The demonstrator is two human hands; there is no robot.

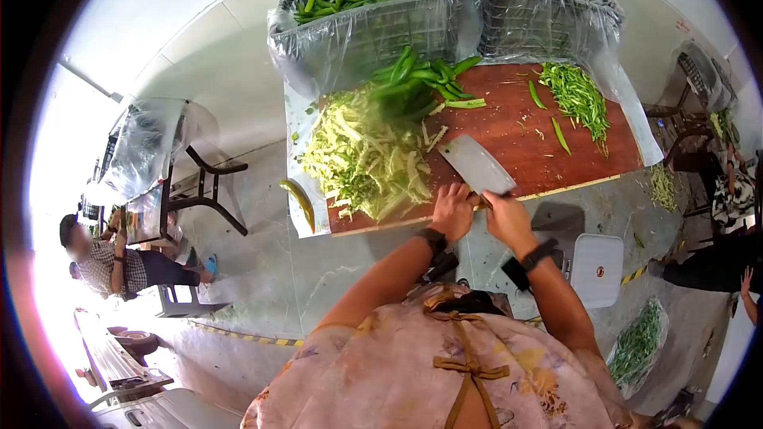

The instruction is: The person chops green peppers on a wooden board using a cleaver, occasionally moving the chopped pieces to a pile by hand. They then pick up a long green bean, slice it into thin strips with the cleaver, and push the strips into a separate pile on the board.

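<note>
A cleaver (479, 165) lies over the near part of the reddish-brown cutting board (501, 119), its broad blade pointing away to the left. My right hand (509, 222) is closed around its handle. Close beside it, my left hand (453, 210) has its fingers curled by the handle; what they hold, if anything, is hidden. Left of the blade rises a heap of pale yellow-green pieces (358, 163), which look like pepper cores. Behind them, long green peppers (421, 75) are piled, partly blurred. Thin green pepper strips (576, 103) form a heap at the far right.
Two plastic-lined crates stand behind the board; the left crate (373, 20) holds green peppers. A yellowish pepper (299, 205) lies at the left edge. On the floor are a white stool (598, 270) and a bag of greens (638, 345). Another person (119, 262) sits at left.
</note>
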